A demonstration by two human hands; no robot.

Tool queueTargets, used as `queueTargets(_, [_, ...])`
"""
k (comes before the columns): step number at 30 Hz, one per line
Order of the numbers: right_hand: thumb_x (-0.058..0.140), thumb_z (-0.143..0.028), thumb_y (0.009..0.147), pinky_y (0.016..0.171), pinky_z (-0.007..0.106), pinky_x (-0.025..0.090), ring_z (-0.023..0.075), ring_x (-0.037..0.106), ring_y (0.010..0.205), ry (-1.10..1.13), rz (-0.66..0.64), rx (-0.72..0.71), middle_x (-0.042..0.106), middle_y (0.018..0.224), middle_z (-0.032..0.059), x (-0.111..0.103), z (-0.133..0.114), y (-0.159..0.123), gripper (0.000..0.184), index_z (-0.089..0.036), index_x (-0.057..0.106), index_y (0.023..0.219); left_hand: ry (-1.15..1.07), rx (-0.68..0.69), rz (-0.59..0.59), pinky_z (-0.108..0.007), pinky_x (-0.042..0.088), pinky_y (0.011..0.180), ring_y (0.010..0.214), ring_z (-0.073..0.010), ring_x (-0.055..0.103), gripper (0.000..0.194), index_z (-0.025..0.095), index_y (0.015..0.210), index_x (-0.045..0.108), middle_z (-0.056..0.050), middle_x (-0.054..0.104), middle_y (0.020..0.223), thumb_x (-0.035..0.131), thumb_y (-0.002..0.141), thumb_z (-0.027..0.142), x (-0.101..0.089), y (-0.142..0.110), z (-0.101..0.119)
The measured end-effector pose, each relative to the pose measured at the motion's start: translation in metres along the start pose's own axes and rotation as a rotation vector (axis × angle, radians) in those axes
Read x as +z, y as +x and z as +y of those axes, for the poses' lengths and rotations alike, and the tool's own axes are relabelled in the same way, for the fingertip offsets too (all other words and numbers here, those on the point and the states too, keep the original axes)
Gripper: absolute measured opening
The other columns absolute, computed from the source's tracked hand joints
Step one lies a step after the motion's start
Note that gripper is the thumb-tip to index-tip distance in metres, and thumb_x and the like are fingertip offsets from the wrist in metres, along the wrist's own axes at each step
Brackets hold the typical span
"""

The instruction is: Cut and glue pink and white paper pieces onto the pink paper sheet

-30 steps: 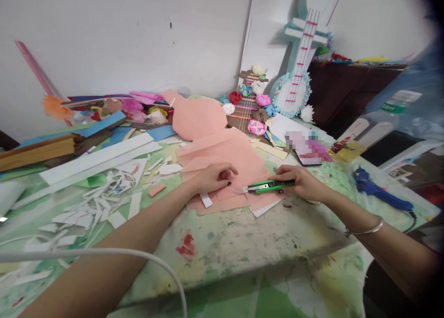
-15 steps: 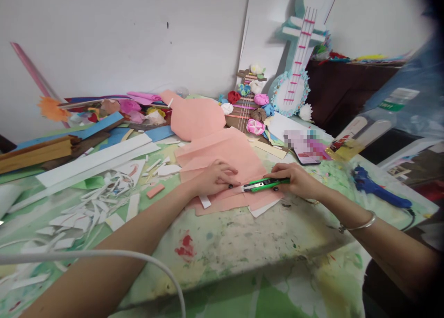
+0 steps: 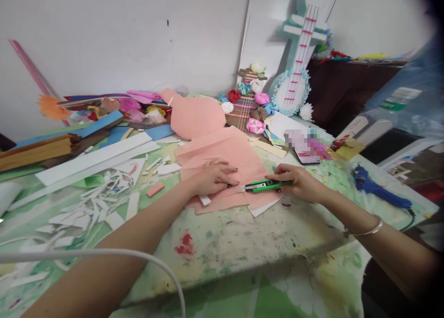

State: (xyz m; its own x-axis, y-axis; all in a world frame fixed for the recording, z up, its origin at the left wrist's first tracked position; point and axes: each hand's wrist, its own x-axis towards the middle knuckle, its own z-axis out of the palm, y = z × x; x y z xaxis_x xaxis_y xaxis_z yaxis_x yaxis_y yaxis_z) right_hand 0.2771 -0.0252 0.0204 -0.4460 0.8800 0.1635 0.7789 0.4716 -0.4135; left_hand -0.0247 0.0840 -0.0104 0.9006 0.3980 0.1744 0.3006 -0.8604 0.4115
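In the head view my right hand (image 3: 294, 181) is closed around a green utility knife (image 3: 265, 185), its blade end pointing left. The knife lies low along the near part of a pink paper sheet (image 3: 229, 147), its tip close to my left fingers. My left hand (image 3: 215, 177) rests on that sheet with its fingers stretched out, holding nothing. Small white pieces (image 3: 204, 200) stick out at the sheet's near edge. Behind it lies a pink lute-shaped cutout (image 3: 197, 117). Whether the blade cuts through the paper I cannot tell.
White paper scraps (image 3: 92, 204) and white strips (image 3: 97, 158) cover the left side. A white cable (image 3: 138, 257) crosses over my left forearm. To the right are a blue glue gun (image 3: 378, 188) and a plastic bottle (image 3: 395, 105). Decorated instrument models (image 3: 294, 82) stand at the back.
My right hand has shifted slightly to the right with the utility knife. My left hand remains on the pink sheet, with barely any movement.
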Motion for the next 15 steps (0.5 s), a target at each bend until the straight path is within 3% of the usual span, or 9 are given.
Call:
queueTargets(9, [0.061, -0.034, 0.081, 0.07, 0.031, 0.049, 0.0182, 0.059, 0.076, 0.025, 0.032, 0.045, 0.059, 0.089, 0.0061, -0.001, -0.002, -0.009, 0.033, -0.024, 0.071, 0.111, -0.02, -0.018, -0.001, -0.051, 0.022, 0.109, 0.133, -0.0281, 0.035, 0.032, 0.037, 0.107, 0.07, 0.002, 0.054, 0.138, 0.055, 0.086, 0.019, 0.0, -0.001, 0.0])
queueTargets(15, [0.06, -0.03, 0.081, 0.069, 0.03, 0.049, 0.0184, 0.06, 0.078, 0.013, 0.014, 0.063, 0.06, 0.09, 0.0059, -0.004, 0.001, -0.014, 0.034, -0.024, 0.07, 0.113, 0.0, -0.008, -0.021, -0.05, 0.023, 0.109, 0.132, -0.0278, 0.037, 0.032, 0.035, 0.108, 0.07, -0.001, 0.054, 0.138, 0.056, 0.085, 0.018, -0.002, 0.0, 0.001])
